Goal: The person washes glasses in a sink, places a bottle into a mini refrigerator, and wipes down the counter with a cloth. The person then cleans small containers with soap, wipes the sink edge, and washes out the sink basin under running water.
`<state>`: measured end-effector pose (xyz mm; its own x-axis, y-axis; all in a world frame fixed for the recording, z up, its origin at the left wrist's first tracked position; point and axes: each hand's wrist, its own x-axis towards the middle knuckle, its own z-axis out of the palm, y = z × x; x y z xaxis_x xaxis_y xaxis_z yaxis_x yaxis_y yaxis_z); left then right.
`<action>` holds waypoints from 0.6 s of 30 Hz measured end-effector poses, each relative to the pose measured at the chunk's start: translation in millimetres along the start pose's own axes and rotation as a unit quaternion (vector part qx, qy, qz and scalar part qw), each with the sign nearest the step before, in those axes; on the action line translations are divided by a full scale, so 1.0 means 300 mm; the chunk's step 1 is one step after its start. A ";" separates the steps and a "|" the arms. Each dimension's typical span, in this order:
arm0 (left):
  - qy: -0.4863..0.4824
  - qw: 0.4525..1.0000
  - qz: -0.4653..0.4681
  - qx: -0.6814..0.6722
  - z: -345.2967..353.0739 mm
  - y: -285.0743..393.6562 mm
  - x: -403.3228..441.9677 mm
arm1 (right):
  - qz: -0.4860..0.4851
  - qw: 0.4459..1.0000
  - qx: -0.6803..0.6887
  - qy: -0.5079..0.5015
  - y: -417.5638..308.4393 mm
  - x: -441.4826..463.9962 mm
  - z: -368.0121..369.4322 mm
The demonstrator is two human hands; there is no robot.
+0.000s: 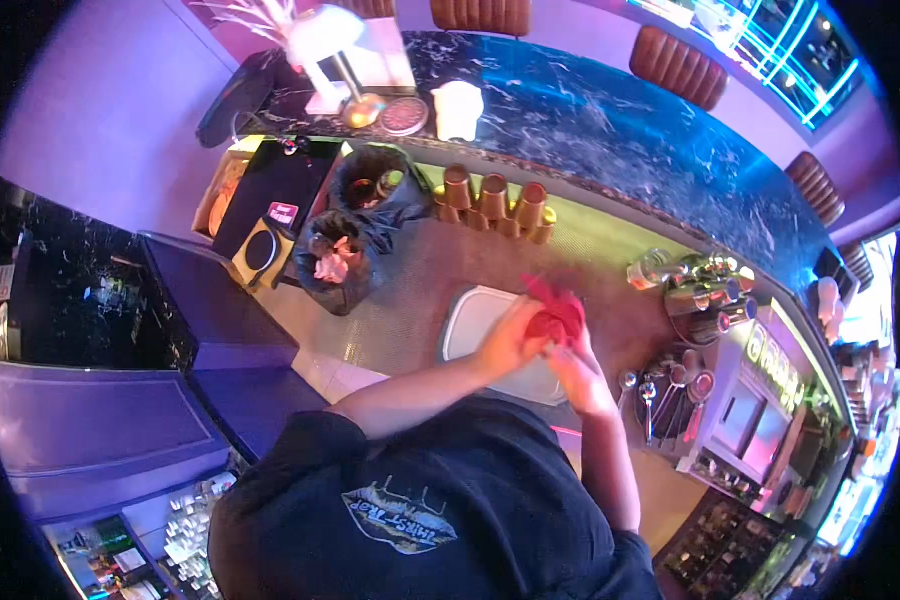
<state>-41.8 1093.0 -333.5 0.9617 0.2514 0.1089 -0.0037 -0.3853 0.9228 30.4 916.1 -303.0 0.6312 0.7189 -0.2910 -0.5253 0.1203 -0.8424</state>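
Observation:
My left hand (510, 340) is closed around a crumpled red cloth-like piece (558, 318), whose exact kind I cannot make out. From the other side, my right hand (576, 372) grips its lower part, fingers bent and partly blurred. A loose end of the red piece sticks up past my left hand. Beneath both hands, a pale tray or board with a rounded rim (462, 322) lies on the counter, partly covered by my arms.
Two bag-lined bins (338, 290) stand left, one with pinkish crumpled pieces. Stacked brown cups (494, 196) line the raised bar's inner edge. Metal shakers (710, 305) and bar tools (675, 390) sit right. A lamp (355, 100) stands on the marble bar (590, 120).

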 end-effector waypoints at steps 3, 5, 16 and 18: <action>0.036 0.991 -0.017 0.129 -0.188 -0.157 -0.094 | 0.041 0.996 -0.082 -0.002 0.074 -0.051 -0.001; 0.083 0.982 -0.006 0.168 -0.307 -0.289 -0.185 | 0.114 0.987 -0.100 0.050 0.181 -0.058 0.008; -0.018 0.809 -0.051 0.585 -0.459 -0.945 -0.605 | -0.373 0.825 0.097 -0.414 -0.388 -0.170 0.944; -0.069 0.825 -0.079 0.556 -0.478 -0.872 -0.577 | -0.517 0.729 -0.013 -0.449 -0.464 -0.195 1.030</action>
<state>-246.6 1277.6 -540.6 0.9486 0.3020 -0.0947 0.3038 -0.9527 0.0047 -109.7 1068.9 -28.7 0.0480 0.4122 0.9098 -0.0151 0.9111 -0.4119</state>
